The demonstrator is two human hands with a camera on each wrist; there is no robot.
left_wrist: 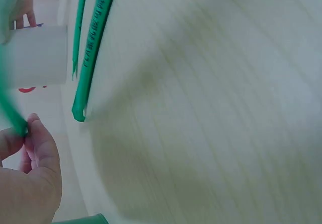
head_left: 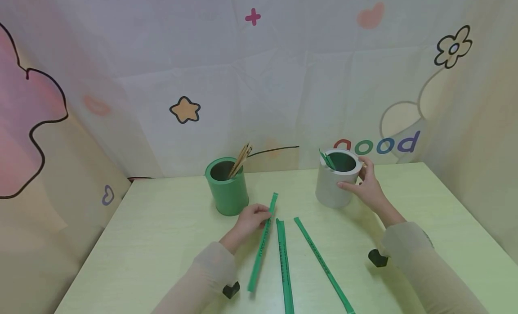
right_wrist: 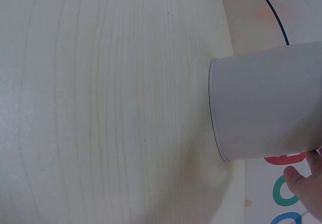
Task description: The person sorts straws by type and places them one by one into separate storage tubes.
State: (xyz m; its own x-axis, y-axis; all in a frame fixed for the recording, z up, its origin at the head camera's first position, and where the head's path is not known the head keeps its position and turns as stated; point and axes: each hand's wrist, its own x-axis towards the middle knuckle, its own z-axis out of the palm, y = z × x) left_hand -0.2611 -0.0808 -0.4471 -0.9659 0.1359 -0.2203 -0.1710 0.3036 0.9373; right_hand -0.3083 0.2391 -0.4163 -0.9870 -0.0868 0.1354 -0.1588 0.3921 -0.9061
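Front-left of the white cup (head_left: 332, 189), the left hand (head_left: 251, 218) pinches a green strip (head_left: 261, 251) near its far end, probably best lightly to avoid creasing; the right hand (head_left: 370, 188), partly hidden, seemingly grips the cup, ideally steadily.

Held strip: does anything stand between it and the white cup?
Nothing visible stands upright between the held strip and the white cup; the middle strip and right strip only lie on the table. The right hand holds the cup's right side, away from the held strip.
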